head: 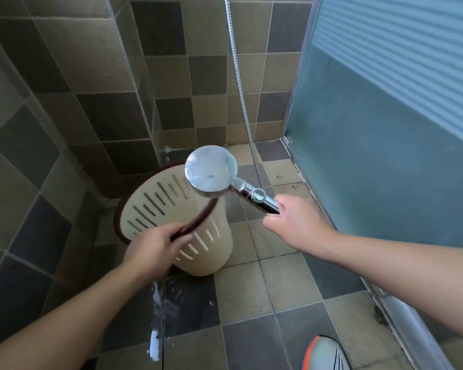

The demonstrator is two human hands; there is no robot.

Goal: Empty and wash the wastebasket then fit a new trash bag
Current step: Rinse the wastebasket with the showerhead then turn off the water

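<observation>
Fingers on wastebasket rim — showerhead above

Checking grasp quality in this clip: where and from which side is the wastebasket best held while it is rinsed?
By the dark rim on the near side, where the left hand grips it. The wastebasket is tilted with its mouth away, so this keeps it open to the shower head in the right hand.

Frosted glass door at right, checkered tile floor w/ wet patch, sneaker toe at bottom
</observation>
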